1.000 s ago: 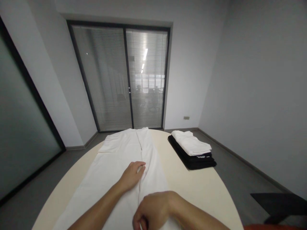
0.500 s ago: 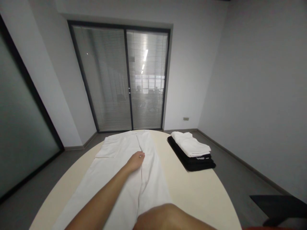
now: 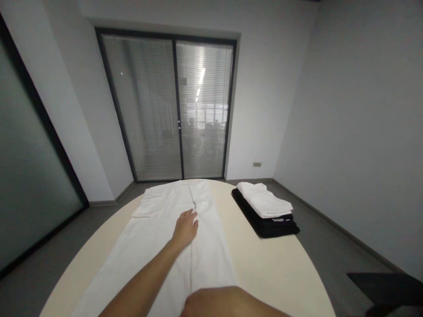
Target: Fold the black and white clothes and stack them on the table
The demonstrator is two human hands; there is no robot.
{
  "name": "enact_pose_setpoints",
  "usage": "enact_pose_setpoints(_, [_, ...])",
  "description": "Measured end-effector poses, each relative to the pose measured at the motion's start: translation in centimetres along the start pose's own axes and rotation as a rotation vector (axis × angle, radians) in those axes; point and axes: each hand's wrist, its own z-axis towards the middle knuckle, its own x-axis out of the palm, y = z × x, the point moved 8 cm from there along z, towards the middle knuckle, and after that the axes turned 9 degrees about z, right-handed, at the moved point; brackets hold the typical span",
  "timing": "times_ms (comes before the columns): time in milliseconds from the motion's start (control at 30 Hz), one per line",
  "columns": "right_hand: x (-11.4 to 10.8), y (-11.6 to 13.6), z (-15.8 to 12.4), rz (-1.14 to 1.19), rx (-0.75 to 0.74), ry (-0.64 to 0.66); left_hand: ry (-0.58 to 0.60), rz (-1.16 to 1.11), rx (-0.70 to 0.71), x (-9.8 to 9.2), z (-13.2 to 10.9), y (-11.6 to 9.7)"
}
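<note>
A white T-shirt [image 3: 158, 246] lies lengthwise over the round table, its right side folded inward along a lengthwise edge. A short sleeve [image 3: 150, 204] shows at its far left. My left hand [image 3: 187, 229] rests open on the shirt by that folded edge, fingers stretched out over the cloth. At the bottom of the view, my right hand [image 3: 214, 301] is curled at the near end of the same edge. Its fingertips are mostly hidden below the hand, where it appears to grip the cloth.
On the right of the cream table [image 3: 271, 268] sits a stack of folded clothes, a white one [image 3: 264, 200] on top of black ones [image 3: 274, 229]. A dark chair part [image 3: 383, 288] stands at lower right. Beyond the table are glass doors with blinds [image 3: 205, 145].
My left hand has let go of the folded edge and opened its fingers onto the cloth. The fold now lies flatter and straighter. My right hand has shifted slightly down.
</note>
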Motion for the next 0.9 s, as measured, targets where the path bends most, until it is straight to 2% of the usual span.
enact_pose_setpoints(167, [-2.6,2.9,-1.8,-0.137,-0.449,-0.268,0.031,0.07,0.102,-1.1,-1.0,0.6])
enact_pose_setpoints(267, [-2.9,3.8,-2.1,-0.253,-0.562,-0.377,0.04,0.112,0.135,-2.1,-1.6,2.4])
enact_pose_setpoints(400, [-2.6,3.6,-1.9,-0.281,-0.497,-0.413,0.06,0.176,0.035,-2.5,-2.7,5.9])
enact_pose_setpoints(500, [-2.1,3.5,-1.9,-0.273,-0.47,-0.392,0.122,0.195,-0.021,-1.8,-3.7,7.1])
enact_pose_setpoints(667, [-0.3,3.2,-2.2,-0.264,-0.533,-0.368,0.217,0.187,-0.02,-1.2,-5.6,6.2])
enact_pose_setpoints(767, [0.4,2.9,-2.4,-0.164,-0.534,-0.321,0.242,0.169,0.003,-1.6,-6.9,5.1])
enact_pose_setpoints(833, [-0.4,2.8,-2.8,-0.059,-0.502,-0.325,0.203,0.163,0.003,-2.2,-7.5,4.6])
enact_pose_setpoints(900, [-3.2,2.0,-3.0,0.031,-0.378,-0.461,0.138,0.155,-0.005,-2.8,-7.8,4.5])
